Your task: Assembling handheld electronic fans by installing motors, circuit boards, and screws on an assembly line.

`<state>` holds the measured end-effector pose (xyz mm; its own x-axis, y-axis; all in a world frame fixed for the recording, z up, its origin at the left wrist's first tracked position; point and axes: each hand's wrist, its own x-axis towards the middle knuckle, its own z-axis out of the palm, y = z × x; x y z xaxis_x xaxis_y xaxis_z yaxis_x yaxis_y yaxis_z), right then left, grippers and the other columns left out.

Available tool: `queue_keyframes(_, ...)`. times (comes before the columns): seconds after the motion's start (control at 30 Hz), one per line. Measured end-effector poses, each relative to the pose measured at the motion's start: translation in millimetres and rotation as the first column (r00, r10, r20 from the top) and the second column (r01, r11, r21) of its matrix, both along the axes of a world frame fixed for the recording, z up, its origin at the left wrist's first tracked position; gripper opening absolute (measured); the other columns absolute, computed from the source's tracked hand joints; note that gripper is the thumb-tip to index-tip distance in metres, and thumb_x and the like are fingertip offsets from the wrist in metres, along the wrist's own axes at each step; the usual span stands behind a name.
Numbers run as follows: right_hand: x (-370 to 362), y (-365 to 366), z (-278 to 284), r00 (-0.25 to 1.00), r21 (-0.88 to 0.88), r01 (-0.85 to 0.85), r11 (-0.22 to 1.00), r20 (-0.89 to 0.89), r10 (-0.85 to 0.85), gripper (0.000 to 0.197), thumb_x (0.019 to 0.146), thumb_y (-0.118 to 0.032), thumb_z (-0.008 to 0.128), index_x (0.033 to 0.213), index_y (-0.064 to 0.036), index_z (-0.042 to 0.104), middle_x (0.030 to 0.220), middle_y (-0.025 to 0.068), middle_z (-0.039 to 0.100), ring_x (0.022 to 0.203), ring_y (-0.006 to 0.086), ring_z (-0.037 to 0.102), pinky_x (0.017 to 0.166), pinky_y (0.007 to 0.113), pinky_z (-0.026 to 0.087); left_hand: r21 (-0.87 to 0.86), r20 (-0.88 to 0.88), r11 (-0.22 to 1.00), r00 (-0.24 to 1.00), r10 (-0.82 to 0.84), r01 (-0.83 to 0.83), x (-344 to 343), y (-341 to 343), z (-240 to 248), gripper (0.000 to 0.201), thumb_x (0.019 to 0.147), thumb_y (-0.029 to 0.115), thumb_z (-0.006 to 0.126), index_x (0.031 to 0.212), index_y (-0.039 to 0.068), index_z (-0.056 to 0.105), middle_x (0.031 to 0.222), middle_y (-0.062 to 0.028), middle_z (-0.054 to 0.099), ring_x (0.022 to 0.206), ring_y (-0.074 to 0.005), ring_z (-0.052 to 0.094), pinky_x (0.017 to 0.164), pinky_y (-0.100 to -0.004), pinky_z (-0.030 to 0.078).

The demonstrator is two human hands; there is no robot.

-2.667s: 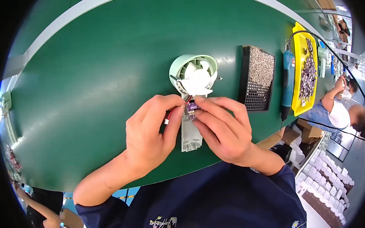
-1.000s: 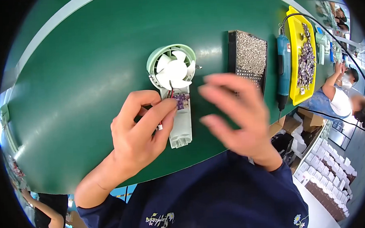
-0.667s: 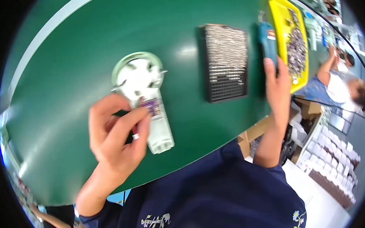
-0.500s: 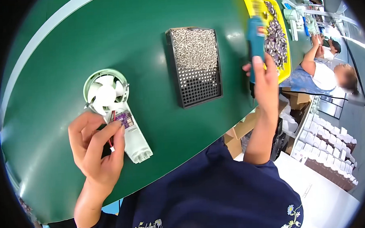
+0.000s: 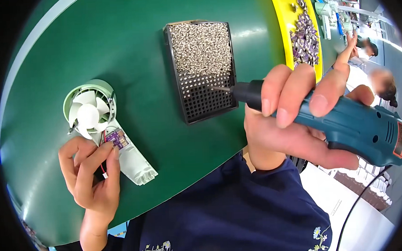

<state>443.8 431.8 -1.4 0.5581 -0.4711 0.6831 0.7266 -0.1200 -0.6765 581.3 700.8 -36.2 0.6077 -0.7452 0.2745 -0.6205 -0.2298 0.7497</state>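
Observation:
My right hand (image 5: 290, 117) is wrapped around a teal electric screwdriver (image 5: 344, 119) with a black nose. Its thin bit reaches over a black screw tray (image 5: 209, 120), near the border between the filled holes and the bare ones. Small silver screws (image 5: 202, 47) heap over the tray's far part. On the left lies a pale green handheld fan (image 5: 133, 164) with white blades and an opened handle. A small purple circuit board (image 5: 117, 139) sits in that handle, its edge pinched by the fingers of my left hand (image 5: 93, 170). Red and black wires (image 5: 104, 163) with a white plug hang beside those fingers.
A yellow bin (image 5: 287, 36) of small purple-and-silver parts stands at the far right of the green table (image 5: 46, 172). Beyond it are more fan parts (image 5: 324, 17) and a co-worker's arm (image 5: 342, 65). The screwdriver's black cord (image 5: 355, 208) hangs down on the right.
My right hand has brought the screwdriver back from beside the yellow bin and turned it so that the bit points left over the screw tray. My left hand keeps its pinch on the board.

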Motion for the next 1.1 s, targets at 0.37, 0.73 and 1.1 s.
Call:
queue_keyframes(0.37,3.0,0.4,-5.4,0.999,-0.059,0.030,0.998,-0.031,-0.032,0.088,0.096,-0.076,0.050,0.155,-0.0137,0.036,0.109,0.0093,0.056,0.063,0.0191,0.053,0.053,0.035,0.048,0.005,-0.021,1.000,1.000,-0.004,0.004,0.5,-0.2,2.1,0.026,0.075,-0.014,0.080,0.099,-0.005,0.072,0.106,-0.0153,0.055,0.077,-0.0198,0.059,0.067,-0.0298,0.049)
queue_keyframes(0.73,2.4,14.5,21.8,1.000,-0.130,-0.024,0.991,-0.016,0.022,0.090,0.093,-0.073,0.060,0.154,-0.0100,0.041,0.107,0.0084,0.057,0.065,0.0175,0.055,0.054,0.033,0.046,-0.115,-0.034,0.993,0.999,0.005,-0.009,2.0,0.0,-3.1,0.025,0.074,-0.014,0.080,0.096,-0.005,0.074,0.105,-0.0153,0.058,0.079,-0.0201,0.069,0.068,-0.0285,0.054)
queue_keyframes(1.1,37.5,92.9,25.3,0.971,-0.199,-0.208,0.958,-0.156,0.179,0.077,0.095,-0.061,0.066,0.150,-0.0133,0.042,0.103,0.0050,0.056,0.061,0.0171,0.053,0.051,0.032,0.048,-0.214,-0.141,0.976,0.990,0.020,-0.050,-2.9,-8.5,-11.7,0.026,0.074,-0.013,0.080,0.096,-0.002,0.073,0.104,-0.0119,0.057,0.076,-0.0168,0.067,0.064,-0.0272,0.053)
